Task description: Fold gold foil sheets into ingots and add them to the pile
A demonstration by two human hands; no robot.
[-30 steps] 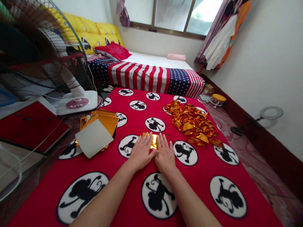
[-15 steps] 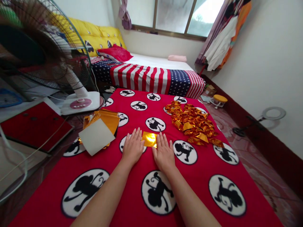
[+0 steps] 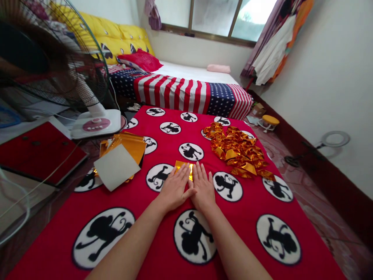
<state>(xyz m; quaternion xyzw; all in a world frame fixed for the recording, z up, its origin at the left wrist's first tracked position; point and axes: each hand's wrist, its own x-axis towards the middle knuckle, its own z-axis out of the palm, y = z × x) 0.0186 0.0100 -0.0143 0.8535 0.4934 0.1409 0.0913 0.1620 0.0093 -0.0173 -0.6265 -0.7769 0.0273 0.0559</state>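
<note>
A small sheet of shiny gold foil paper [image 3: 181, 164] lies flat on the red cloth [image 3: 163, 249] in front of me. My left hand [image 3: 176, 186] rests flat over much of it, fingers stretched forward and thumb out to the right. Beside it my right hand [image 3: 203, 186] lies flat with straight fingers along the paper's right edge. The left thumb meets the side of the right hand. Both palms face down, covering the paper's lower part.
At the right is a heap of folded gold foil pieces [image 3: 234, 149]. Gold sheets [image 3: 135, 146] lie at the left under a pale square sheet [image 3: 117, 167]. A fan [image 3: 99, 122] stands beyond them. Behind the cloth is a bed [image 3: 180, 93].
My left hand has slid right, from the paper's left edge onto its surface, and now touches my right hand. The right hand stays almost in place. The view has shifted slightly.
</note>
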